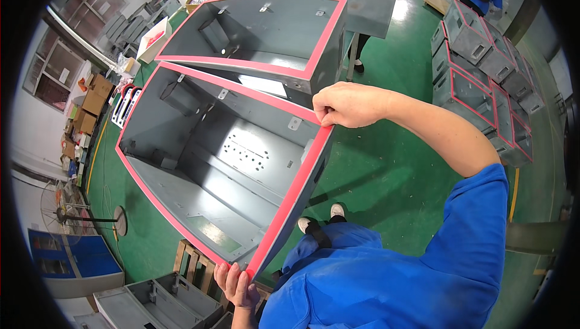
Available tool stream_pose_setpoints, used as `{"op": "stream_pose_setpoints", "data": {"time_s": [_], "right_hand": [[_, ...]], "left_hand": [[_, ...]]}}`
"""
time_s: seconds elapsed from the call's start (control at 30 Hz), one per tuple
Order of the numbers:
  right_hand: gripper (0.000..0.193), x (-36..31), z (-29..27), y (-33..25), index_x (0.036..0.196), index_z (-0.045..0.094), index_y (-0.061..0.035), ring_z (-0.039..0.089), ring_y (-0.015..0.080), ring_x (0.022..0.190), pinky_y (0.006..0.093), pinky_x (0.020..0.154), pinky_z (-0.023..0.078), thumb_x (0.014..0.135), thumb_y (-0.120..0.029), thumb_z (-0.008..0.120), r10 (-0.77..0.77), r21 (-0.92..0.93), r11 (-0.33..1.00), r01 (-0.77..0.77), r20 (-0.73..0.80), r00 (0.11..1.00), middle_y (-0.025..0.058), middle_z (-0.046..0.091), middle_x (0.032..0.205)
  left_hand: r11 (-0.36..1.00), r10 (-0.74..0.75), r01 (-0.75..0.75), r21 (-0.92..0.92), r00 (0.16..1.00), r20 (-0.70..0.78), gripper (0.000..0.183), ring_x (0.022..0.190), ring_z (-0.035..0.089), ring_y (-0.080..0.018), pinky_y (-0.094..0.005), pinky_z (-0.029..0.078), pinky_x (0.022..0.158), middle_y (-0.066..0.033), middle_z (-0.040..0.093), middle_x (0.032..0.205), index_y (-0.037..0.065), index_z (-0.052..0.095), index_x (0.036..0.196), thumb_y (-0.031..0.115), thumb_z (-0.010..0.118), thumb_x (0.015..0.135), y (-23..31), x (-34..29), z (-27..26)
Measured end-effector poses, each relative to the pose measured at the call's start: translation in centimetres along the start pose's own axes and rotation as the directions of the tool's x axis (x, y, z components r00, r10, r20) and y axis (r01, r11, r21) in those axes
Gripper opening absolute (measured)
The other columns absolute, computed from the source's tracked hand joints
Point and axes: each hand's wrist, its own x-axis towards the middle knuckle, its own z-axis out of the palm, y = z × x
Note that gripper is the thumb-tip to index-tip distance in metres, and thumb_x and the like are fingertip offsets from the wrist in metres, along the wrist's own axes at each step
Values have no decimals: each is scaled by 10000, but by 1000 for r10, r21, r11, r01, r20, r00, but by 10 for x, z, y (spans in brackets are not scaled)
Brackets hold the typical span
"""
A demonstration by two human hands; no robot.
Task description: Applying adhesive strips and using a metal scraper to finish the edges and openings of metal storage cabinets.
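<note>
1. The right hand (350, 106) is closed, its fingers bent and pinched on the red tape (290, 202) at the box's far right corner.
2. The left hand (238, 287) touches the nearest corner with bent fingers; I cannot tell how firmly it grips.
3. The grey metal box (211, 166) lies between the hands and away to their left, its open side facing up, tape along its rim.
4. Just beyond the right hand, a second box (257, 33) has the same edging.
5. Left of the left hand stands a fan (121, 220); below the fan are grey trays (163, 299).
6. Well right of the right hand are stacked boxes (495, 66).
</note>
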Motion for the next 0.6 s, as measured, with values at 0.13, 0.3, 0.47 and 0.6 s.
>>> {"op": "stream_pose_setpoints", "data": {"time_s": [0.13, 0.3, 0.47, 0.6], "right_hand": [[104, 0, -1, 1, 792, 559, 4, 565, 257, 814, 353, 691, 442, 763, -93, 585, 5, 2, 1000, -5, 13, 1000, 110, 582, 792], [81, 0, 3, 4, 731, 509, 6, 520, 220, 706, 332, 637, 420, 766, -54, 550, -60, 15, 998, 60, -32, 998, 95, 527, 727], [79, 1, 5, 7, 734, 502, 1, 520, 220, 699, 330, 630, 420, 766, -53, 550, -67, 14, 998, 68, -41, 997, 93, 527, 727], [89, 0, 6, 10, 774, 495, -5, 527, 183, 666, 305, 602, 423, 773, -49, 572, -75, 111, 990, 83, -73, 995, 73, 537, 733]], "left_hand": [[1000, -7, 7, 9, 1000, 9, 280, 1130, 432, -357, -554, 330, 921, -138, 534, 1140, 100, 533, 1095, 251, 455, 873, 0, 0, 0], [1000, -5, 6, 13, 1000, -7, 270, 1130, 433, -352, -551, 329, 923, -140, 536, 1131, 93, 533, 1078, 255, 452, 879, 2, 1, 0], [1000, -5, 5, 20, 1000, 3, 269, 1125, 438, -352, -551, 327, 924, -142, 540, 1121, 85, 526, 1072, 258, 453, 880, 1, 0, 0], [1000, 2, -1, 21, 1000, -3, 274, 1119, 442, -354, -552, 330, 921, -142, 543, 1115, 81, 531, 1064, 266, 455, 878, 1, 1, 0]]}}
